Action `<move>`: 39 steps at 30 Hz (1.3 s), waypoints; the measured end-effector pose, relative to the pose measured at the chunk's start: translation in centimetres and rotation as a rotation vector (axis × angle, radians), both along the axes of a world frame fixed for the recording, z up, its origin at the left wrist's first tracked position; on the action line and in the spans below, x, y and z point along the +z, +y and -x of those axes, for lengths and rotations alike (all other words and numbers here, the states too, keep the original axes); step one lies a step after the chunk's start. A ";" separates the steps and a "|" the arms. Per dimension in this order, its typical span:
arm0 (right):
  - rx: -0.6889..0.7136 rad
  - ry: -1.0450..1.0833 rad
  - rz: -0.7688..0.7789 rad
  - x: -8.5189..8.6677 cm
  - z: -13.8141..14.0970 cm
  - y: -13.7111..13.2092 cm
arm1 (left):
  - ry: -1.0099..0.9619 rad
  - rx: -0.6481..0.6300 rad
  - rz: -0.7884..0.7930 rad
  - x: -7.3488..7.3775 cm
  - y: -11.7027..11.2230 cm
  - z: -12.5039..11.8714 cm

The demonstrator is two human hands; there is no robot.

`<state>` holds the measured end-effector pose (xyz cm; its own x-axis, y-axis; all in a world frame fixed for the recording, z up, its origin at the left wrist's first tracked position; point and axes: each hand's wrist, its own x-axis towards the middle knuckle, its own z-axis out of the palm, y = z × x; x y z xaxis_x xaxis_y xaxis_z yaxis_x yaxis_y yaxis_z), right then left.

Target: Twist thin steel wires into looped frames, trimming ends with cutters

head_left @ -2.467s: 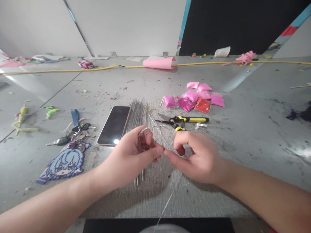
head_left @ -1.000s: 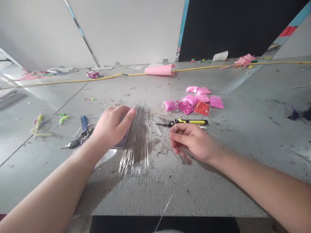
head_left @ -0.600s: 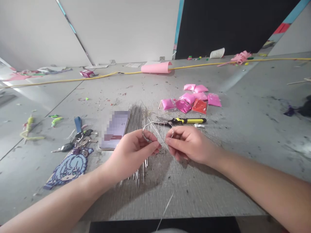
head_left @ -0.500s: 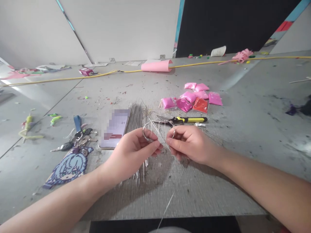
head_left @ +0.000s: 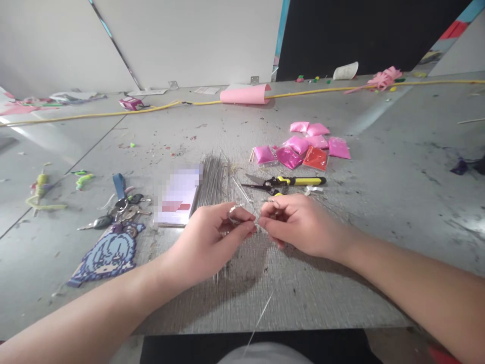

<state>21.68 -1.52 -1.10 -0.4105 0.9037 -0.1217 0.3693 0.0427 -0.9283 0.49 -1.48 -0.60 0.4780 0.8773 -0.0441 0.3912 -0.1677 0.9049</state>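
Note:
A ring of twisted silver wire (head_left: 231, 214) spans both hands above the table, partly hidden by the fingers. My left hand (head_left: 212, 237) pinches it between thumb and fingers on the left side. On the right side, my right hand (head_left: 303, 222) grips it the same way, the two sets of fingertips almost touching. Behind my left hand lies a bundle of thin straight wires (head_left: 212, 179), with a phone (head_left: 176, 197) along its left edge. Yellow-and-black pruning shears (head_left: 306, 180) rest just beyond my right hand, jaws apart and pointing left.
Several pink packets and a red packet (head_left: 316, 158) lie behind the shears. To the left are keys (head_left: 100, 221) with a blue pixel-style character charm (head_left: 108, 253). A yellow cable (head_left: 159, 107) crosses the back, passing a curled pink sheet (head_left: 244, 94).
The ring has tipped and now shows less of its loop above my fingers. Both hands have drawn slightly closer together and keep their hold. The view has shifted a little.

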 end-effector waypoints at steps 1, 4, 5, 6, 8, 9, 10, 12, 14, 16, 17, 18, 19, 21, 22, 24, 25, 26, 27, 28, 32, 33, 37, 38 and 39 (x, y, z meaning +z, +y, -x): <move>-0.019 -0.007 0.020 0.2 0.1 -0.1 | 0.069 -0.020 -0.113 0.1 0.0 0.1; -0.067 -0.008 0.041 0.3 0.3 -0.4 | 0.147 -0.081 -0.364 0.2 0.1 0.4; -0.075 -0.003 0.029 0.2 0.3 -0.4 | 0.133 -0.088 -0.386 0.2 0.1 0.5; -0.081 0.004 0.003 0.0 0.3 -0.4 | 0.118 -0.085 -0.379 0.2 0.2 0.5; -0.092 0.005 -0.112 -0.4 0.3 -0.4 | 0.069 -0.059 -0.289 0.3 0.3 0.5; -0.100 -0.010 -0.210 -0.6 0.2 -0.3 | 0.015 -0.045 -0.202 0.4 0.3 0.4; -0.106 -0.035 -0.334 -0.8 0.1 -0.2 | -0.059 -0.029 -0.090 0.5 0.4 0.4; -0.100 -0.102 -0.615 -0.9 -0.2 -0.1 | -0.244 0.007 0.165 0.8 0.5 0.3; -0.075 -0.156 -0.858 -1.0 -0.4 -0.1 | -0.443 0.024 0.381 1.1 0.6 0.4; -0.046 -0.197 -1.013 -1.0 -0.8 -0.1 | -0.618 -0.008 0.505 1.2 0.8 0.5; -0.033 -0.220 -1.064 -0.9 -0.9 -0.1 | -0.680 -0.034 0.545 1.2 0.9 0.5; -0.022 -0.245 -1.107 -0.9 -1.1 -0.2 | -0.714 -0.049 0.575 1.2 0.9 0.5; -0.007 -0.267 -1.143 -0.9 -1.2 -0.2 | -0.716 -0.044 0.594 1.2 0.9 0.5; 0.020 -0.300 -1.210 -0.9 -1.3 -0.2 | -0.644 0.002 0.601 1.1 0.7 0.3; 0.032 -0.314 -1.233 -0.8 -1.4 -0.2 | -0.585 0.025 0.594 1.0 0.6 0.1; 0.040 -0.336 -1.265 -0.8 -1.4 -0.3 | -0.473 0.046 0.567 1.0 0.2 -0.2; 0.039 -0.346 -1.272 -0.8 -1.3 -0.3 | -0.433 0.045 0.556 1.0 0.0 -0.4; 0.037 -0.354 -1.277 -0.7 -1.3 -0.3 | -0.409 0.047 0.550 1.0 -0.2 -0.5; 0.033 -0.357 -1.283 -0.7 -1.2 -0.4 | -0.394 0.052 0.549 1.0 -0.4 -0.7; 0.028 -0.358 -1.288 -0.7 -1.1 -0.5 | -0.387 0.056 0.545 1.0 -0.5 -0.7; 0.021 -0.349 -1.291 -0.3 -0.5 -0.9 | -0.395 0.026 0.492 1.0 -1.2 -0.7; 0.023 -0.348 -1.282 -0.2 -0.4 -1.0 | -0.391 0.017 0.471 1.0 -1.4 -0.6; -0.003 -0.348 -1.254 -0.1 0.1 -1.4 | -0.320 -0.009 0.367 1.0 -1.7 -0.3; -0.009 -0.348 -1.256 -0.1 0.1 -1.4 | -0.302 -0.019 0.336 1.1 -1.7 -0.2; -0.012 -0.348 -1.258 -0.1 0.1 -1.4 | -0.291 -0.027 0.312 1.2 -1.6 -0.2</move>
